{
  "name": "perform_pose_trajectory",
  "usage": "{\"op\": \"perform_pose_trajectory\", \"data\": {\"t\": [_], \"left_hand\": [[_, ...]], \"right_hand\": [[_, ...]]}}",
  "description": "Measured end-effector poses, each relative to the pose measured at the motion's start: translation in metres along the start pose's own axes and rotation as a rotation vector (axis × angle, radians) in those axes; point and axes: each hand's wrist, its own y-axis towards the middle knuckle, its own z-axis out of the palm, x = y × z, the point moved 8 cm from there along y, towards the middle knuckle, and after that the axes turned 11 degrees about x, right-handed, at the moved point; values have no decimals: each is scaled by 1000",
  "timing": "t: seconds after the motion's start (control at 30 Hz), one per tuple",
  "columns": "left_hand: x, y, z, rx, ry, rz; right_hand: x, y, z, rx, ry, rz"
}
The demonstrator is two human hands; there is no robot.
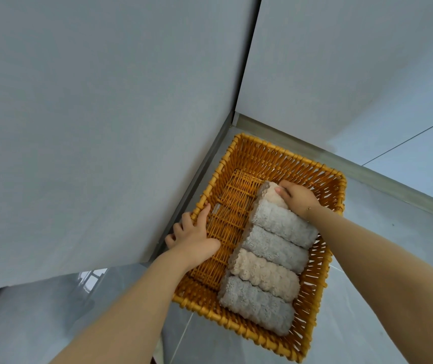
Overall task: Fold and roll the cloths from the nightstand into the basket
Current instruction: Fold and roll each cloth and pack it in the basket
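I see my right hand gripping a beige rolled cloth at the far end of the wicker basket, its fingers mostly hidden behind it. My left hand curls over the basket's left rim, fingertips out of sight.

The person is showing two bare forearms with no sleeves reaching into view, and is wearing a thin gold-coloured bracelet with a small bead at the wrist of the right hand, while the left hand is wearing nothing.
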Motion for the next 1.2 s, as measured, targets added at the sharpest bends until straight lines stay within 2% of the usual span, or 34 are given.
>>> {"op": "perform_pose_trajectory", "data": {"t": [0.33,0.47,0.63,0.7,0.8,0.87,1.07,1.13,1.2], "left_hand": [[1,1,2,-2,-7,4],[2,3,1,-7,-13,3],[4,3,1,-8,-18,6],[6,4,0,-11,-20,0],[7,5,2,-18,-4,-1],[7,6,1,-20,-9,-4],[6,-17,7,-118,7,105],[7,-37,8,-186,58,140],[1,-59,5,-196,-21,214]], "right_hand": [[8,-6,-21,-139,-214,-14],[12,-1,-11,-30,-276,-19],[13,-2,-14,11,-64,26],[13,-11,-20,-66,68,56],[16,-48,-23,-267,198,82],[28,-77,-14,-323,271,63],[77,-139,12,-218,457,43],[91,-157,13,-223,525,31],[103,-177,7,-247,543,11]]}}
